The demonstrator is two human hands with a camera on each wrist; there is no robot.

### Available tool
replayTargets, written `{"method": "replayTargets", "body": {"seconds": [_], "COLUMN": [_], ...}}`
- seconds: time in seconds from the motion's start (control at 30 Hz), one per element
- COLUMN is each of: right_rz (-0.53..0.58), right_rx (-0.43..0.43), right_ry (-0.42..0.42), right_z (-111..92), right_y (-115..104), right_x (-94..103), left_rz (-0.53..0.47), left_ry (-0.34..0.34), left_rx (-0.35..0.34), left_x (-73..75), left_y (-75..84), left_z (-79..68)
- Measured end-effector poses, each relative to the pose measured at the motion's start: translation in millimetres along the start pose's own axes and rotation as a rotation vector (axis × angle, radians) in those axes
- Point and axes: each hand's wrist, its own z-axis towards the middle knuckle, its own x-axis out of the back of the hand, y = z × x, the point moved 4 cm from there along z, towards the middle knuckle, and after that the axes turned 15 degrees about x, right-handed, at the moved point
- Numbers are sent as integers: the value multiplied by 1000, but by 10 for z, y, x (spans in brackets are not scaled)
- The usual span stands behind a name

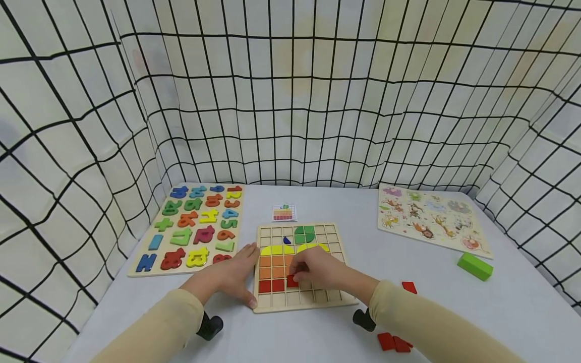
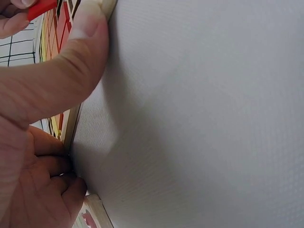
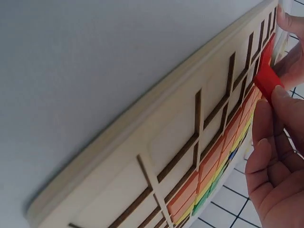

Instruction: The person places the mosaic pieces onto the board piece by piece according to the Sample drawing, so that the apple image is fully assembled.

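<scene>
A wooden grid board lies in the middle of the table, with red, orange, yellow, green and blue pieces in its cells. My left hand is spread along the board's left side, the thumb touching near its front corner and the fingers against the edge. Between thumb and fingers, my right hand pinches a red square tile. In the head view that tile is over the row of red tiles, at its right end; the right wrist view shows it tilted. Whether it touches the grid, I cannot tell.
A small pattern card lies behind the board. To the left is a letter-and-number puzzle, to the right an animal puzzle with a green block before it. Loose red tiles lie around the right forearm. Black netting surrounds the table.
</scene>
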Motion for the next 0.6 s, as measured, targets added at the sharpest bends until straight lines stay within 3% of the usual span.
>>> {"method": "replayTargets", "body": {"seconds": [0.6], "right_rz": [-154], "right_rx": [-45], "right_ry": [-31], "right_z": [65], "right_y": [-56], "right_x": [-114], "left_rz": [8], "left_ry": [3], "left_rx": [3], "left_x": [-2], "left_y": [1], "left_z": [-5]}}
